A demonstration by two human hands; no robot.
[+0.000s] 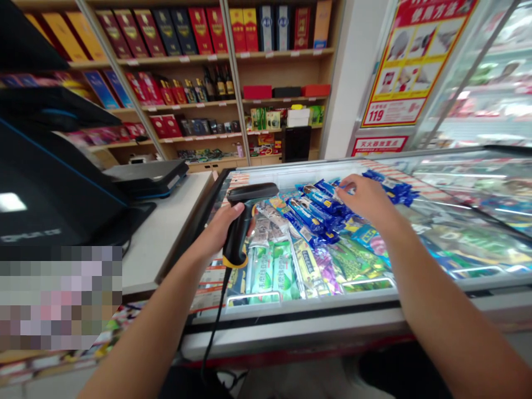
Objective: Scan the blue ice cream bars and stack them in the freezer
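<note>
My left hand (218,230) is wrapped round the handle of a black and yellow barcode scanner (238,235), whose head points to the right above the freezer. Its cord hangs down over the front edge. On the right, my right hand (368,199) has thumb and fingertips pinched together at the edge of a blue ice cream packet (330,190); part of the packet is hidden by the fingers. Several more blue packets (305,216) lie in a loose pile to the left and below. Another group of blue packets (394,188) lies beyond my right hand.
Under the blue pile the chest freezer (299,327) shows green-wrapped ice creams (272,271) and other packets. At left stand a dark checkout machine (54,183) and a flat black device (147,177) on a white counter (166,221). Shelves (178,58) with boxes and bottles line the back.
</note>
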